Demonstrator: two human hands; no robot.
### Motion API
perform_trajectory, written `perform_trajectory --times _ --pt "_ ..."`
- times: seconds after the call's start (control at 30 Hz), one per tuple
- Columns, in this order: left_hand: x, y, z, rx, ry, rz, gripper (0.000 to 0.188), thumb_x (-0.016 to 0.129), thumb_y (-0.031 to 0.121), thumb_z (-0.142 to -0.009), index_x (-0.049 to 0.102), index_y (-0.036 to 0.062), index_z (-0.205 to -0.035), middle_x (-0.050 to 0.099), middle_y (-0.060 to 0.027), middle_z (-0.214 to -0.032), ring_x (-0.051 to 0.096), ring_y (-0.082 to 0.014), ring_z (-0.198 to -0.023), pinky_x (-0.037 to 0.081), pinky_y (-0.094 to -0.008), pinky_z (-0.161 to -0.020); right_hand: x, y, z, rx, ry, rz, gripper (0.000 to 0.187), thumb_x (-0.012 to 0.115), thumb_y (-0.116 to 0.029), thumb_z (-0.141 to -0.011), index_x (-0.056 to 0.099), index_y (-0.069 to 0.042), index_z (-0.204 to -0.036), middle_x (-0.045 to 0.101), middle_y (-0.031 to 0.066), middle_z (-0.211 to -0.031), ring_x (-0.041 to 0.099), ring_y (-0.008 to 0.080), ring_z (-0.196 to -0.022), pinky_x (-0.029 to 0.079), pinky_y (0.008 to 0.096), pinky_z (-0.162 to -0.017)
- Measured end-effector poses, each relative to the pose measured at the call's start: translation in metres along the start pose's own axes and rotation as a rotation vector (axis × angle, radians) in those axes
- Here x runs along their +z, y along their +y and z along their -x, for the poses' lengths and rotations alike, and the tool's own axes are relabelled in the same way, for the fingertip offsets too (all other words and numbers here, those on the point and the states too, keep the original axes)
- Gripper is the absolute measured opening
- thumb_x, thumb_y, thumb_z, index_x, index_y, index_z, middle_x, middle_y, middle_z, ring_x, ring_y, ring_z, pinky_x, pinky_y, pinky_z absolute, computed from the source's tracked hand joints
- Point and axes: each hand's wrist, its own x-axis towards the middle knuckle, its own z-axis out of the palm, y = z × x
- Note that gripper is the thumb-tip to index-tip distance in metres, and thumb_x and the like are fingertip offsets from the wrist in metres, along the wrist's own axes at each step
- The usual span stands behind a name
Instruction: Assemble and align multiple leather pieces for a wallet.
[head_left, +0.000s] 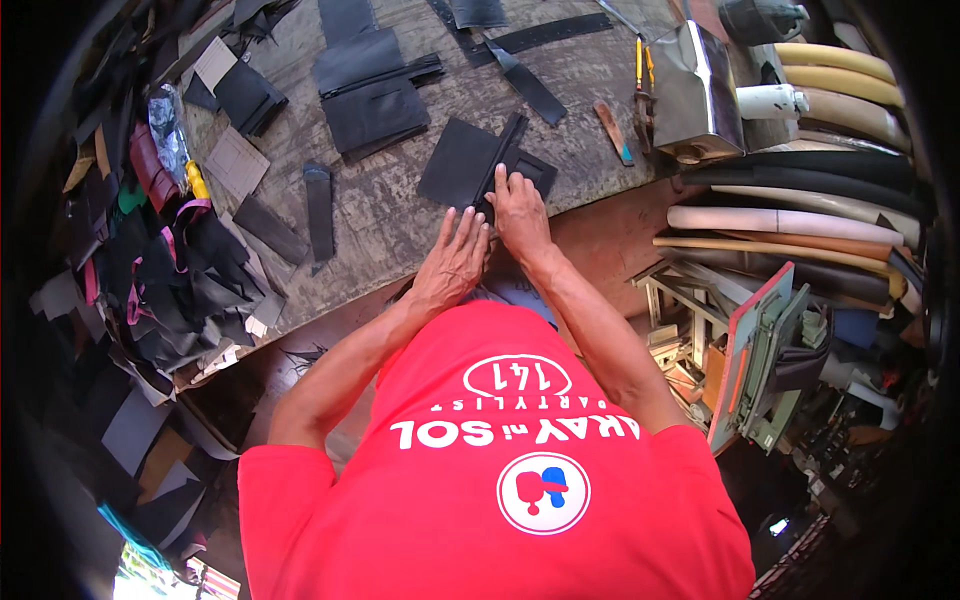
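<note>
A flat black panel (452,163), apparently leather or a similar sheet, lies near the front edge of the worktable. Along its right side runs a narrow dark strip (507,146). Partly under the strip is another black piece (538,172) with a rectangular outline. My left hand (452,262) rests at the panel's lower edge, fingers extended and close together. Beside it, my right hand (520,212) presses on the lower end of the strip with the index finger stretched out. What lies beneath my fingertips is hidden.
More black pieces (372,115) and strips (320,212) are spread over the worn wooden table (385,225). A wooden-handled blade (612,130) and a shiny metal can (690,90) lie to the right. Rolled materials (790,222) are stacked beyond; scraps (200,250) heap up left.
</note>
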Motion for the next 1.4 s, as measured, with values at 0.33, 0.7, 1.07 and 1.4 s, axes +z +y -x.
perform_trajectory --times 0.33,0.7,1.07,1.4 --pt "-0.002 -0.002 -0.009 -0.120 0.056 0.076 0.052 0.048 0.018 -0.090 0.048 -0.0065 -0.137 0.051 -0.0180 -0.142 0.035 -0.0373 -0.141 0.014 -0.0600 -0.119 -0.013 0.000 0.008 -0.261 0.025 0.159 0.050 0.059 -0.012 -0.082 0.054 0.005 -0.129 0.053 0.0096 -0.091 0.054 0.0248 -0.089 0.043 0.0369 -0.073" --pt "-0.009 -0.009 -0.020 -0.426 0.135 0.515 0.045 0.058 0.004 -0.083 0.057 0.0094 -0.127 0.061 -0.0138 -0.120 0.045 -0.0371 -0.129 0.026 -0.0570 -0.113 -0.031 0.044 -0.022 -0.313 -0.029 0.014 0.038 0.060 -0.012 -0.086 0.061 -0.003 -0.123 0.053 0.0119 -0.095 0.054 0.0283 -0.091 0.044 0.0401 -0.076" --pt "-0.012 -0.021 -0.065 -1.617 1.041 1.675 0.046 0.063 0.006 -0.089 0.048 -0.0019 -0.131 0.060 -0.0082 -0.104 0.060 -0.0138 -0.086 0.053 -0.0283 -0.070 -0.040 0.068 -0.012 -0.178 0.001 -0.160 0.077 0.078 -0.021 -0.078 0.040 -0.001 -0.142 0.050 0.0180 -0.126 0.047 0.0350 -0.119 0.038 0.0467 -0.100" --pt "-0.034 -0.065 -0.062 -1.144 0.696 1.167 0.023 0.063 0.015 -0.093 0.063 -0.0028 -0.108 0.067 -0.0155 -0.090 0.061 -0.0180 -0.080 0.049 -0.0334 -0.071 -0.047 0.061 -0.028 0.223 -0.134 -0.792 0.042 0.078 -0.008 -0.079 0.061 0.000 -0.117 0.058 0.0066 -0.102 0.063 0.0156 -0.088 0.053 0.0304 -0.077"
